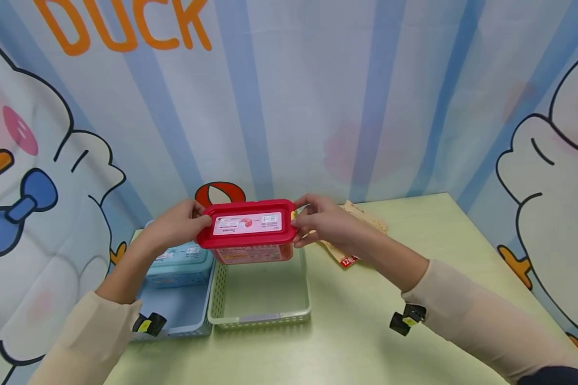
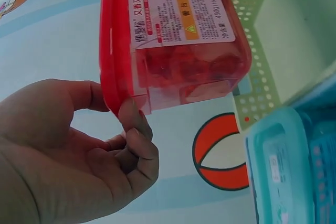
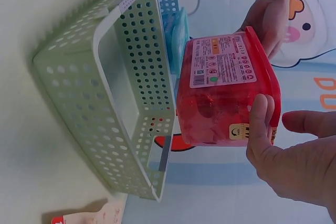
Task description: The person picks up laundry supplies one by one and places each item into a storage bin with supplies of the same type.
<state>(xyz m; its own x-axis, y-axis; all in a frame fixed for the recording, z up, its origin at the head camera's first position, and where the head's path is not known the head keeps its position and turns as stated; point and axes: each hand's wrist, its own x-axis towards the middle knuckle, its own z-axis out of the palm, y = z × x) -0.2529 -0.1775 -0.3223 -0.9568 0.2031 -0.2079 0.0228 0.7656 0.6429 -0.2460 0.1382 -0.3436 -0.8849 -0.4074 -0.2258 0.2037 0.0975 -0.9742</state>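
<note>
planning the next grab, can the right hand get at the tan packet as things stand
Probably not right now: the right hand is holding one end of the red tub. The packet looks close by, though, partly hidden behind the forearm in the head view.

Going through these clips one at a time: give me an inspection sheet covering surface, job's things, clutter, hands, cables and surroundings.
Surface: pale green table.
Job's things: red box, lid on, held up, not inside the green basket.
Clutter: blue basket containing a teal box; tan packet lying on the table.
Hands: left hand and right hand grip opposite ends of the red box.
Cables: nothing seen.
Surroundings: striped cartoon backdrop.
</note>
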